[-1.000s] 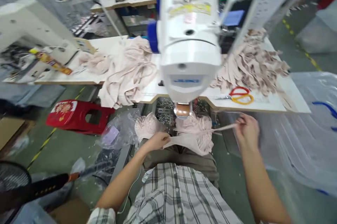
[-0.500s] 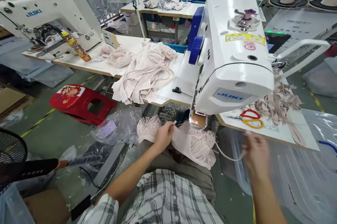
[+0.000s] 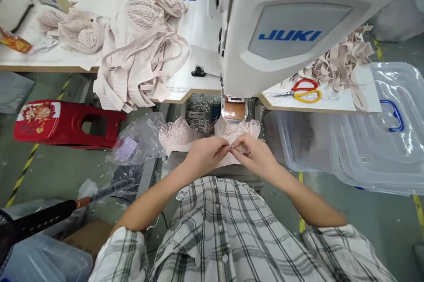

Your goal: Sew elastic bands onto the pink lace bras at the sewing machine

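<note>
A pale pink lace bra (image 3: 179, 136) lies across my lap beneath the sewing head, one cup to the left and the other by the needle area. My left hand (image 3: 208, 153) pinches a small edge of it, fingers closed. Directly opposite, my right hand (image 3: 254, 156) is closed too, its thumb and forefinger meeting the left fingertips on the same spot. The exact bit between the fingertips is mostly hidden. Just above both hands is the white sewing machine (image 3: 281, 30) with its brown plate (image 3: 234, 110).
Several pink bras (image 3: 145, 47) are heaped on the white table to the left. Scissors (image 3: 306, 92) with red and yellow handles lie at right beside beige fabric strips (image 3: 341, 63). Clear plastic bins (image 3: 374, 149) stand lower right; a red stool (image 3: 69, 123) is at left.
My right hand has come in from the right to meet my left hand at the bra. The view has tilted down and closer to the machine.
</note>
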Tool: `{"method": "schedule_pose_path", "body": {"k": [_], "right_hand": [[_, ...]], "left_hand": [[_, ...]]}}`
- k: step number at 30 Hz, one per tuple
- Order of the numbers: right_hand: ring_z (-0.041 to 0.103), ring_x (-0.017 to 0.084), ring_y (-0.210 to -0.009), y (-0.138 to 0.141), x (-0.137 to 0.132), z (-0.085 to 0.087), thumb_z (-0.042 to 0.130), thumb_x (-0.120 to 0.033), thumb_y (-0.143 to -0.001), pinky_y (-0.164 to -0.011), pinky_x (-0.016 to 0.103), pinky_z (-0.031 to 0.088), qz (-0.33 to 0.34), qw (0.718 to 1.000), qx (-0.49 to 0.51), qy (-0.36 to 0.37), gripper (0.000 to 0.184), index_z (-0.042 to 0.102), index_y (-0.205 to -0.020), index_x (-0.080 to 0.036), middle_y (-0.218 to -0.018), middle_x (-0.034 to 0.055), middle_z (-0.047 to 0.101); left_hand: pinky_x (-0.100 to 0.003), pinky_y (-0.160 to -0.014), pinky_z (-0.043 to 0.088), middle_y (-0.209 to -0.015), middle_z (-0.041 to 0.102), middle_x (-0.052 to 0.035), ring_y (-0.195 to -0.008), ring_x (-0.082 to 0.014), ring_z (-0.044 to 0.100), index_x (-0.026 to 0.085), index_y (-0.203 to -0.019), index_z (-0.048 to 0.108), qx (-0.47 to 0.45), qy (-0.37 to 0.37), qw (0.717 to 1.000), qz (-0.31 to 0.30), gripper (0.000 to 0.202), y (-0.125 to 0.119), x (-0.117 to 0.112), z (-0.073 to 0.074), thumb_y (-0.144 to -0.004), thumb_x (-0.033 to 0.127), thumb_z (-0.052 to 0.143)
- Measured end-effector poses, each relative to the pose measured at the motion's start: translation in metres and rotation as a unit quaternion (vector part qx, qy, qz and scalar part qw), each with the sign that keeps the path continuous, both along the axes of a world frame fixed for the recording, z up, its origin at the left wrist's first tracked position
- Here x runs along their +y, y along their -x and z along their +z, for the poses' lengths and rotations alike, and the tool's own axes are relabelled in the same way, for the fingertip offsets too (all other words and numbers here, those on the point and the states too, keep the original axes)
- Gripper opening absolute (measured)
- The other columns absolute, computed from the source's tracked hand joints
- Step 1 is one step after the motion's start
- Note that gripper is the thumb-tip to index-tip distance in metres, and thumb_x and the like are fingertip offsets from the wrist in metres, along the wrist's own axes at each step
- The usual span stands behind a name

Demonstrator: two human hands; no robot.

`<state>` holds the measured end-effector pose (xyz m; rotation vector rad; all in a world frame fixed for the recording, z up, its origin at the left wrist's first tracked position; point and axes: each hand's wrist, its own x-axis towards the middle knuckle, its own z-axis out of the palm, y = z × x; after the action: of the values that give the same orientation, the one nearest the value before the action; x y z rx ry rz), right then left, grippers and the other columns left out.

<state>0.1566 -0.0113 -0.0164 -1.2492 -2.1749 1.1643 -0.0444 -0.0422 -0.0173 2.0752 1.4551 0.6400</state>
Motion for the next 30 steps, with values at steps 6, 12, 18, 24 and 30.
{"method": "schedule_pose_path", "body": {"k": [6,12,18,24,30], "right_hand": [[0.063,0.018,-0.076,-0.001,0.009,0.009,0.057,-0.035,-0.09,-0.067,0.028,0.045,0.018,0.998,0.024,0.06,0.018,0.07,-0.086,-0.023,-0.083,0.003,0.071],[0.054,0.015,-0.056,-0.012,0.019,-0.005,0.065,-0.055,-0.078,-0.055,0.029,0.045,-0.111,0.965,0.133,0.198,0.035,0.067,-0.075,-0.02,-0.065,0.0014,0.063],[0.067,0.022,-0.094,-0.011,0.02,0.009,0.06,-0.039,-0.091,-0.078,0.034,0.055,0.148,0.986,0.072,0.013,0.022,0.073,-0.08,-0.025,-0.1,0.0089,0.071],[0.069,0.018,-0.082,-0.008,0.018,0.018,0.053,-0.021,-0.095,-0.067,0.029,0.056,0.23,0.963,0.095,-0.108,0.018,0.069,-0.088,-0.025,-0.091,0.0059,0.073],[0.067,0.017,-0.075,-0.006,0.015,0.014,0.05,-0.014,-0.094,-0.062,0.028,0.055,0.203,0.948,0.107,-0.222,0.018,0.065,-0.091,-0.023,-0.085,0.0063,0.072]], "left_hand": [[-0.024,-0.053,0.037,-0.065,0.065,-0.0021,-0.057,-0.0131,0.058,0.017,-0.077,0.063,0.031,-0.062,0.998,-0.005,0.039,-0.006,-0.002,-0.01,-0.103,0.034,0.041],[-0.024,-0.071,0.052,-0.098,0.078,-0.0052,-0.084,-0.0148,0.072,0.019,-0.106,0.067,-0.028,0.018,0.999,-0.038,0.027,0.001,0.002,0.001,-0.103,0.027,0.042],[-0.025,-0.06,0.048,-0.081,0.074,-0.0031,-0.07,-0.0163,0.07,0.018,-0.112,0.061,0.045,-0.007,0.996,-0.072,0.022,0.002,-0.001,0.015,-0.102,0.026,0.043],[-0.027,-0.068,0.052,-0.083,0.074,-0.0049,-0.076,-0.017,0.069,0.018,-0.094,0.065,-0.026,-0.018,0.999,-0.044,0.016,-0.001,0.001,0.021,-0.098,0.025,0.051],[-0.028,-0.076,0.054,-0.088,0.075,-0.0051,-0.082,-0.0176,0.069,0.017,-0.097,0.069,-0.083,0.017,0.996,-0.022,0.013,-0.003,-0.002,0.025,-0.095,0.017,0.055]]}}
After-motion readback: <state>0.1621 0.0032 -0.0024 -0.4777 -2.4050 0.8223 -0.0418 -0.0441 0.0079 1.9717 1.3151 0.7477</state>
